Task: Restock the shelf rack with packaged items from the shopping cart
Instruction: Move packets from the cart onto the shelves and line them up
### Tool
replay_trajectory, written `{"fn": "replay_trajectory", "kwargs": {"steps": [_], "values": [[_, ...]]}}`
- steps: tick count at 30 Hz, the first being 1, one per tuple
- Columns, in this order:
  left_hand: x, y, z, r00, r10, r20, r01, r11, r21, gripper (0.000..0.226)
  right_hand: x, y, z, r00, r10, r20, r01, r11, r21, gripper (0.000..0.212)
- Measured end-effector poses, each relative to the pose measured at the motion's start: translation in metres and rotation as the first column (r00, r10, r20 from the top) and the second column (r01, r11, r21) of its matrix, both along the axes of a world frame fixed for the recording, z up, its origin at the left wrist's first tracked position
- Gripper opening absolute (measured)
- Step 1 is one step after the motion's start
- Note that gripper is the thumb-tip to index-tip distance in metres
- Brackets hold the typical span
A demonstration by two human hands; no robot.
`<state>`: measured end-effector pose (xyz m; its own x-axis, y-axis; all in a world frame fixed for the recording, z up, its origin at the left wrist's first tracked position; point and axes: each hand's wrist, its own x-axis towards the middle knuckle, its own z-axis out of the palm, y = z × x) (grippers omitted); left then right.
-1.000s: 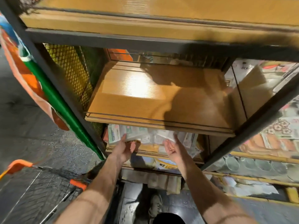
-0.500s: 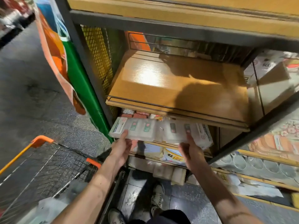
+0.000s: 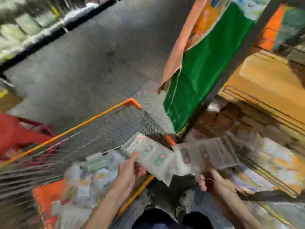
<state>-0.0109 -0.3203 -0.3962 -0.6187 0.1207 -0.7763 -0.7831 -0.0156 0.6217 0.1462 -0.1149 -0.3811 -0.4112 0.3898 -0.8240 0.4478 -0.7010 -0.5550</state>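
While motion blur smears the whole view, the main facts read well enough. The left hand and right hand hold between them a long row of flat, clear-wrapped packs with small green and red labels. The row sags in the middle and hangs in the air over the near right corner of the wire-mesh shopping cart with the orange rim. It is just in front of the lower levels of the shelf rack of dark metal posts and pale wooden boards. On the left hand, the thumb lies on top of the row's left part and the other fingers curl beneath, pinching it. The right fingers curl under the row's right part and grip it (blur hides where the thumb sits). Inside the cart, more pale packaged items lie heaped, with an orange pack by the close corner. A green and orange banner hangs at the rack's end, beside its post. The lower levels carry colourful packets, too blurred to identify. A red container (crate or basket, cannot tell) sits beyond the cart on the grey speckled floor. The person's shoes stand between cart and rack, below the row.
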Motion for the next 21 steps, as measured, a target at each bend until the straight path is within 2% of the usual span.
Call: {"fn": "replay_trajectory", "kwargs": {"steps": [1, 4, 7, 9, 11, 12, 14, 17, 21], "values": [[-0.005, -0.014, -0.003, 1.0, 0.028, -0.001, -0.028, 1.0, -0.011, 0.032, -0.013, -0.01, -0.001, 1.0, 0.013, -0.012, -0.013, 1.0, -0.008, 0.034], [-0.029, -0.086, -0.021, 0.988, 0.157, -0.007, -0.157, 0.985, -0.065, 0.029, -0.064, -0.06, -0.018, 0.98, 0.199, 0.01, -0.197, 0.962, 0.19, 0.033], [-0.047, -0.147, -0.043, 0.971, 0.24, -0.023, -0.241, 0.964, -0.11, 0.026, -0.115, -0.111, -0.02, 0.925, 0.381, -0.017, -0.365, 0.898, 0.248, 0.031], [-0.055, -0.17, -0.06, 0.966, 0.255, -0.031, -0.257, 0.959, -0.121, 0.022, -0.142, -0.132, -0.021, 0.856, 0.517, 0.003, -0.489, 0.808, 0.328, 0.035], [-0.063, -0.182, -0.078, 0.972, 0.232, -0.033, -0.234, 0.96, -0.151, 0.022, -0.162, -0.144, -0.031, 0.781, 0.618, 0.093, -0.592, 0.684, 0.425, 0.041], [-0.068, -0.188, -0.086, 0.978, 0.206, -0.023, -0.207, 0.959, -0.193, 0.024, -0.171, -0.15, -0.038, 0.749, 0.647, 0.139, -0.631, 0.636, 0.444, 0.037], [-0.076, -0.193, -0.102, 0.989, 0.149, 0.016, -0.139, 0.955, -0.263, 0.027, -0.187, -0.159, -0.054, 0.7, 0.686, 0.196, -0.689, 0.578, 0.437, 0.03], [-0.09, -0.191, -0.118, 0.997, 0.04, 0.07, -0.015, 0.945, -0.325, 0.029, -0.212, -0.165, -0.085, 0.6, 0.722, 0.345, -0.792, 0.476, 0.381, 0.038], [-0.103, -0.186, -0.139, 0.986, -0.14, 0.092, 0.166, 0.874, -0.456, 0.032, -0.228, -0.162, -0.127, 0.511, 0.738, 0.44, -0.858, 0.473, 0.203, 0.053]]}}
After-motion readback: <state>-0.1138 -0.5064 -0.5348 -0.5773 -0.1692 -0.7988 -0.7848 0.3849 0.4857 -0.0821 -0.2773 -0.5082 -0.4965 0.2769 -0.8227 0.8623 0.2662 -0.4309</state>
